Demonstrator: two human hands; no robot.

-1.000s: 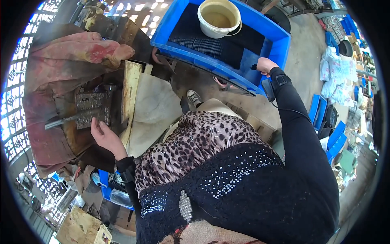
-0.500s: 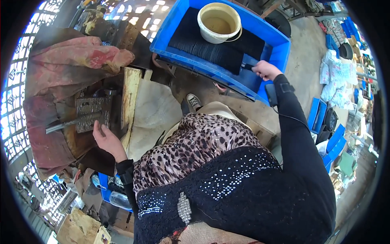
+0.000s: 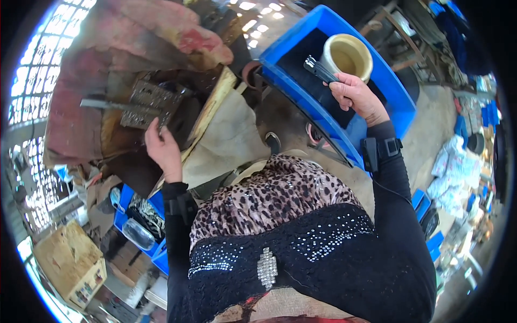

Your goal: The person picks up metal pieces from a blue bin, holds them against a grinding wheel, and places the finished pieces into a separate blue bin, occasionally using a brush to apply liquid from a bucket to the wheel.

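My right hand (image 3: pixel 355 99) is raised over the blue crate (image 3: pixel 403 110), its fingers closed round a dark flat strip-like piece with a shiny notched metal end (image 3: pixel 319 69). Whether this is one piece or a few together, I cannot tell. Behind that hand stands a cream bucket (image 3: pixel 327 54) with murky liquid inside. Dark flat pieces (image 3: pixel 299 51) lie in the crate beside the bucket. On the left, my left hand (image 3: pixel 164 153) holds nothing, with its fingers apart. Its fingertips are close to a greasy, pitted metal block (image 3: pixel 142 102) on a machine, from which a metal rod (image 3: pixel 102 104) sticks out.
Stained red cloth (image 3: pixel 97 86) drapes over the machine. A wooden board (image 3: pixel 215 102) and a pale sheet (image 3: pixel 226 134) slant between machine and crate. At lower left are a blue bin (image 3: pixel 156 204) and a wooden box (image 3: pixel 70 258). White sacks (image 3: pixel 455 172) lie far right.
My right hand has lifted the dark piece out of the crate and brought it closer, in front of the bucket. The view has turned, shifting machine and crate rightward. My left hand stays by the block.
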